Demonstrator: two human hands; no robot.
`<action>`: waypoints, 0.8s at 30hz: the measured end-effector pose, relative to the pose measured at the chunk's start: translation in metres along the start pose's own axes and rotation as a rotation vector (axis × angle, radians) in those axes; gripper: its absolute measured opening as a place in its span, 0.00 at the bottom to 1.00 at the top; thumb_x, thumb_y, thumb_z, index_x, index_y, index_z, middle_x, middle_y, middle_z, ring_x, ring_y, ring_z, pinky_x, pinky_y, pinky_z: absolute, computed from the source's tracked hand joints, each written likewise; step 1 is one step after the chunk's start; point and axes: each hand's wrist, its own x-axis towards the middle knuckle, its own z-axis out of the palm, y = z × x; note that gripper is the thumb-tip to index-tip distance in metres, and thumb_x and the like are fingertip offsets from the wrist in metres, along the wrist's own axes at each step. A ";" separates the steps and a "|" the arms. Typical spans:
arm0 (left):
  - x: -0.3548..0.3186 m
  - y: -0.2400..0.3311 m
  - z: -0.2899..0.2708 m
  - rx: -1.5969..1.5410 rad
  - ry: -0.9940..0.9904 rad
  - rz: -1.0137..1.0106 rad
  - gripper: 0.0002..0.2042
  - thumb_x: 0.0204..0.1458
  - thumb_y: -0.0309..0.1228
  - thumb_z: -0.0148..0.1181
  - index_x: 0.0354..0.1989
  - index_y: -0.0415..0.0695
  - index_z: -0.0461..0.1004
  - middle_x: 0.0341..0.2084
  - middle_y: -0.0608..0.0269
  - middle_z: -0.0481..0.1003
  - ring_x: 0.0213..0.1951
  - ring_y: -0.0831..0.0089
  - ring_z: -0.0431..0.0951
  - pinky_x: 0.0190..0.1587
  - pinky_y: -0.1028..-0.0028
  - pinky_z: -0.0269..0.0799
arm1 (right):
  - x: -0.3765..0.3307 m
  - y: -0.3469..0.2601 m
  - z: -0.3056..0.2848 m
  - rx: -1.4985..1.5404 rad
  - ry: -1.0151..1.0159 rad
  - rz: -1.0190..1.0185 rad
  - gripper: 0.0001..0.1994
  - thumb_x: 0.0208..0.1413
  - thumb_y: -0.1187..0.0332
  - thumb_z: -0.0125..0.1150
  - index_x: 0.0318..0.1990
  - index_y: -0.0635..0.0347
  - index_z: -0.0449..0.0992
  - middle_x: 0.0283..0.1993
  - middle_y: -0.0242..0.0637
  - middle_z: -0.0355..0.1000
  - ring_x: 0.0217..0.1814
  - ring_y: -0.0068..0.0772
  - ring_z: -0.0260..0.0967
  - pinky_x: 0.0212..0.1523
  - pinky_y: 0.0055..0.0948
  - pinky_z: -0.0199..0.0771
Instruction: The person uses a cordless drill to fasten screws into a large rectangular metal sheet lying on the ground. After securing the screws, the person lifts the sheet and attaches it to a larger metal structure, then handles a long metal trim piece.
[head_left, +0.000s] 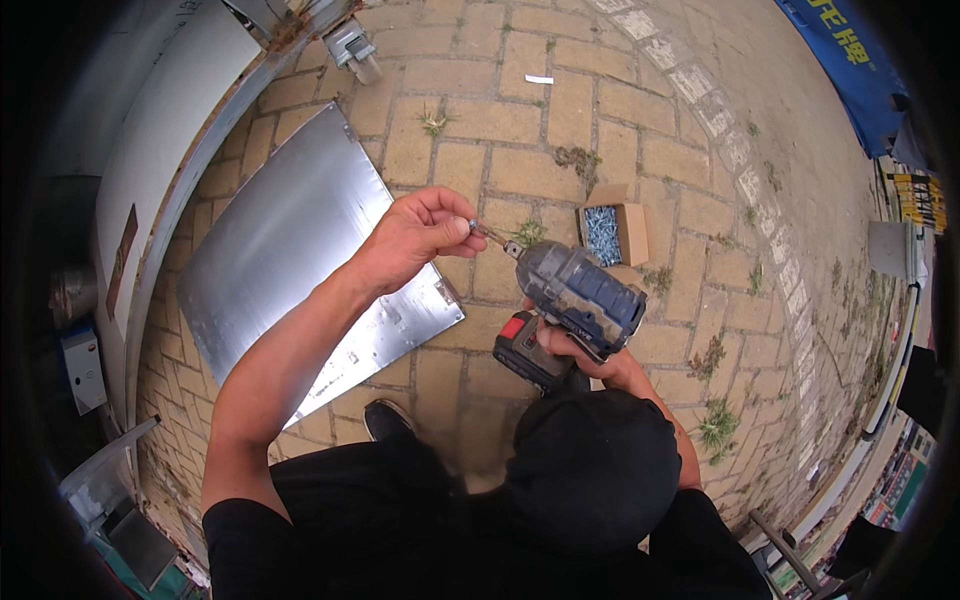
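My left hand (415, 238) is closed, with thumb and fingertips pinching a small screw (473, 226) by the tip of the driver bit (494, 237). Whether bit and screw head touch is too small to tell. My right hand (570, 345) grips the handle of a dark cordless impact driver (582, 288), its bit pointing up and left toward my left hand. A battery pack (532, 352) with a red part sits at the driver's base. Just beyond the driver, an open cardboard box (634, 236) on the paving holds many bluish-silver screws (602, 234).
A shiny metal sheet (290, 230) with holes along its edge lies under my left forearm. At left stands a white panel (185, 90) with a rusty edge, near a caster wheel (367, 70). A paper scrap (539, 79) lies farther off; a blue banner (840, 60) hangs at far right.
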 end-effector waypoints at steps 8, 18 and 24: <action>0.000 0.001 -0.001 0.059 -0.011 0.017 0.06 0.59 0.27 0.62 0.41 0.39 0.75 0.35 0.59 0.80 0.38 0.72 0.83 0.44 0.73 0.80 | -0.001 0.003 0.000 0.037 -0.013 -0.003 0.21 0.52 0.75 0.65 0.55 0.64 0.73 0.32 0.25 0.70 0.33 0.17 0.65 0.39 0.22 0.67; -0.005 0.007 0.003 0.239 -0.021 -0.041 0.09 0.59 0.30 0.63 0.42 0.37 0.76 0.34 0.59 0.80 0.36 0.73 0.82 0.43 0.73 0.79 | -0.006 -0.026 -0.002 -0.390 -0.001 -0.252 0.13 0.55 0.66 0.68 0.47 0.56 0.79 0.43 0.39 0.78 0.43 0.41 0.76 0.45 0.37 0.75; 0.006 -0.013 0.003 0.138 0.014 -0.114 0.08 0.60 0.31 0.62 0.42 0.41 0.75 0.39 0.62 0.78 0.43 0.73 0.80 0.45 0.75 0.77 | -0.001 -0.017 -0.006 -0.603 0.026 -0.306 0.15 0.54 0.62 0.67 0.48 0.55 0.78 0.43 0.40 0.76 0.44 0.47 0.73 0.47 0.39 0.74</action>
